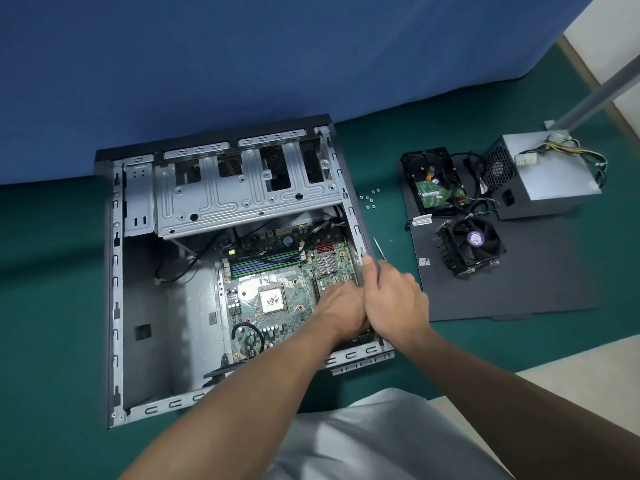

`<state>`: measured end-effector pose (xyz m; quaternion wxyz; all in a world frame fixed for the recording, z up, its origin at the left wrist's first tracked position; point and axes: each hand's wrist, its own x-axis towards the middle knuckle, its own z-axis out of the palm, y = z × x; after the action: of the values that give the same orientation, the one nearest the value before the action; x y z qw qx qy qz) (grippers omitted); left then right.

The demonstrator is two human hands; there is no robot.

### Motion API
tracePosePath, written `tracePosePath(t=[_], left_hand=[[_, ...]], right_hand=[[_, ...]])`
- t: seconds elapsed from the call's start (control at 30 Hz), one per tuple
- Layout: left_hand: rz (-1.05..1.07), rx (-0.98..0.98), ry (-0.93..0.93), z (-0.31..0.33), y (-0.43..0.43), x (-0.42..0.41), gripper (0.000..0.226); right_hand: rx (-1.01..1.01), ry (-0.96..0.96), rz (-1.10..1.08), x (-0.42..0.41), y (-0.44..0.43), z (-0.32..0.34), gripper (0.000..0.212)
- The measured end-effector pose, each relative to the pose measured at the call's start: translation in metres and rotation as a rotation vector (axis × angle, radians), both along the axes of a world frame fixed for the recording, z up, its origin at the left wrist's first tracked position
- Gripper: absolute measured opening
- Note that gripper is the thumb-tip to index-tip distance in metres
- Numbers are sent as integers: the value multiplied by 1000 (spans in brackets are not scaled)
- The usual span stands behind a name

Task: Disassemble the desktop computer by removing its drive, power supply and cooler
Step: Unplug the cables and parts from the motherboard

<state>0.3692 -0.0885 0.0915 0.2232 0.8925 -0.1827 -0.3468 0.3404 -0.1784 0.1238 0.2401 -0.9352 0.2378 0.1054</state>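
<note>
The open case point(117, 271) is laid flat on the green surface point(52, 271), and its right wall is clasped by the right hand point(394, 299), whose grip is closed over the rim with the thumb on top; a thin metal shaft point(377, 247) is seen just beyond the fingers. The left hand point(341, 313) is placed inside, over the motherboard point(270, 271), its grip hidden and not to be told. The drive point(433, 181), power supply point(550, 174) and cooler point(471, 244) are set on a dark panel point(519, 292) to the right of the case.
</note>
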Motion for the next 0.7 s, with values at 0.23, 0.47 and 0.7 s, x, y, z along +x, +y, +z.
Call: tracePosePath(t=[0.23,0.47,0.7], left_hand=[[-14,4,-122,4,18,7,15],[204,169,-215,10,99,24,8],[399,255,-253,15,126,30,20]], right_hand=[[-6,-20,18,-1,0,3,60],[44,-22,42,-2,0,9,59],[39,-53,58,-1,1,11,59]])
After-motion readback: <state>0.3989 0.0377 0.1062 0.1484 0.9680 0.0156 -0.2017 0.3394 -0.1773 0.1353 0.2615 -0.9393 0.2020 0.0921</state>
